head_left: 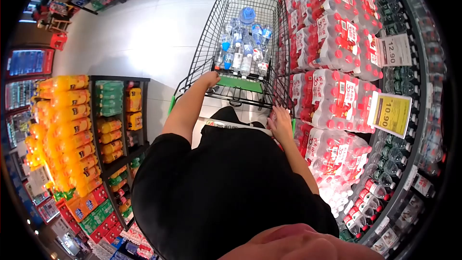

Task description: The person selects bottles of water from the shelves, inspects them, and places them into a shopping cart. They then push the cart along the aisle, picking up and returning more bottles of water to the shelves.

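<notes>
A wire shopping cart with green corner pieces stands in front of me. Several water bottles lie in it, together with a large blue-capped jug. My left hand reaches over the near end of the basket, beside the green child-seat flap. Its fingers are curled, and whatever they hold is hidden. My right hand is at the right end of the cart's handle, near the stacked water packs. Its fingers are stretched out, with nothing seen in them.
Shrink-wrapped packs of red-capped water bottles rise close along the cart's right side. Yellow price signs hang by the shelves there. To the left stands a shelf with orange drink bottles. Pale floor stretches ahead and left.
</notes>
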Motion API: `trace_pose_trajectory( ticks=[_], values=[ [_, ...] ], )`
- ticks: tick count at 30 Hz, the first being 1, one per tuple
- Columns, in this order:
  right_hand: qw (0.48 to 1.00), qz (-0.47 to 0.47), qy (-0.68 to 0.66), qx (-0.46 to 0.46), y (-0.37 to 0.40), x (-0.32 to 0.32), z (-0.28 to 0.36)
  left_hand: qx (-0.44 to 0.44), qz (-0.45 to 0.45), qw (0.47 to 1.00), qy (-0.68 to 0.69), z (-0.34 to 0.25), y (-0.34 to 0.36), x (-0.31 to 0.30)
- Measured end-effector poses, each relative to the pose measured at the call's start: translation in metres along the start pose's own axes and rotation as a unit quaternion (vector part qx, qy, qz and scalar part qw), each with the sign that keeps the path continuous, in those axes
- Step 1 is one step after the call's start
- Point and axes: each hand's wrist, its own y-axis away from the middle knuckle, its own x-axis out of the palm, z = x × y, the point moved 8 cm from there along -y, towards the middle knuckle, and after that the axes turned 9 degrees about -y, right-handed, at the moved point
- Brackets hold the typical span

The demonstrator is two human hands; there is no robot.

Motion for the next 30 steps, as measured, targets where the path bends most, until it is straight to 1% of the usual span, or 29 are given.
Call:
trace_pose_trajectory(
  ticks=[2, 3, 5, 6, 7, 9, 10, 11, 13, 15, 16, 17, 20, 21, 24, 27, 30],
  values=[
    [1.000, 0.008, 0.015, 0.023, -0.013, 0.002, 0.007, -0.022, 0.031, 0.999, -0.031, 0.024, -0.046, 0.021],
    [0.999, -0.007, 0.028, 0.022, -0.019, 0.003, 0.010, -0.042, 0.058, 0.997, -0.040, 0.021, -0.050, 0.014],
    [0.997, -0.004, 0.053, 0.048, -0.030, 0.003, 0.018, -0.055, 0.111, 0.989, -0.078, 0.035, -0.087, 0.032],
    [0.998, -0.022, 0.046, 0.043, -0.033, 0.001, 0.018, -0.067, 0.103, 0.989, -0.084, 0.033, -0.097, 0.025],
    [0.995, -0.035, 0.083, 0.033, -0.036, -0.002, 0.018, -0.080, 0.103, 0.988, -0.080, 0.038, -0.114, 0.029],
    [0.995, -0.060, 0.060, 0.050, -0.024, 0.000, 0.000, -0.080, 0.047, 0.991, -0.098, 0.044, -0.150, 0.039],
    [0.995, -0.053, 0.080, 0.038, -0.035, -0.002, 0.007, -0.107, 0.045, 0.990, -0.080, 0.048, -0.164, 0.044],
    [0.995, -0.051, 0.072, 0.045, -0.040, -0.004, 0.005, -0.133, 0.043, 0.988, -0.066, 0.052, -0.176, 0.048],
    [0.995, -0.056, 0.056, 0.058, -0.046, -0.007, -0.005, -0.127, 0.020, 0.989, -0.076, 0.061, -0.204, 0.070],
    [0.995, -0.052, 0.057, 0.057, -0.050, -0.011, -0.014, -0.140, 0.015, 0.987, -0.076, 0.070, -0.232, 0.090],
    [0.995, -0.047, 0.058, 0.064, -0.054, -0.013, -0.016, -0.129, 0.034, 0.988, -0.079, 0.072, -0.245, 0.098],
    [0.995, -0.042, 0.060, 0.069, -0.059, -0.015, -0.021, -0.118, 0.009, 0.989, -0.085, 0.072, -0.252, 0.101],
    [0.995, -0.023, 0.063, 0.073, -0.066, -0.021, -0.032, -0.122, -0.003, 0.989, -0.088, 0.076, -0.271, 0.122],
    [0.995, -0.017, 0.061, 0.072, -0.068, -0.023, -0.036, -0.131, 0.019, 0.988, -0.077, 0.076, -0.277, 0.126],
    [0.995, -0.007, 0.058, 0.079, -0.067, -0.025, -0.044, -0.148, 0.027, 0.984, -0.097, 0.070, -0.281, 0.126],
    [0.996, -0.005, 0.052, 0.077, -0.068, -0.028, -0.046, -0.158, 0.053, 0.980, -0.110, 0.061, -0.283, 0.122],
    [0.996, -0.006, 0.043, 0.072, -0.066, -0.031, -0.046, -0.116, 0.015, 0.986, -0.117, 0.050, -0.269, 0.106]
  ],
)
